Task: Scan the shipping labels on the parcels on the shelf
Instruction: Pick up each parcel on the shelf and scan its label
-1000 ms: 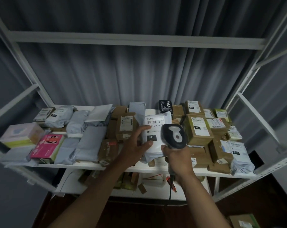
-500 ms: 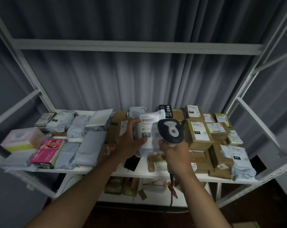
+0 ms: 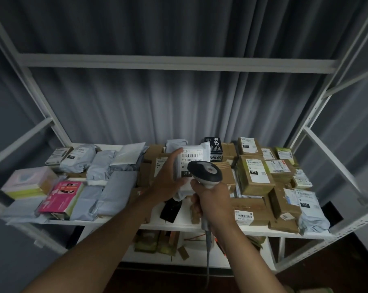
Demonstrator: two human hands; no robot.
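Note:
My left hand (image 3: 168, 178) grips a white soft parcel (image 3: 192, 161) by its left edge and holds it tilted up above the middle of the shelf (image 3: 119, 221). Its shipping label with a barcode and a black "010" tag faces me. My right hand (image 3: 213, 199) grips the handle of a grey and black barcode scanner (image 3: 205, 172). The scanner's head sits just in front of the parcel's lower right part and hides some of the label. A cable hangs down from the scanner's handle.
Grey mailer bags (image 3: 115, 187) and a pink box (image 3: 61, 196) fill the shelf's left half. Brown cardboard parcels (image 3: 253, 176) with labels are stacked on the right. A black packet (image 3: 214, 148) stands behind the held parcel. White frame bars (image 3: 174, 63) run above and beside.
My left hand has lifted the white parcel off the shelf and raised it up and back. The scanner has followed upward with my right hand, staying close to the label.

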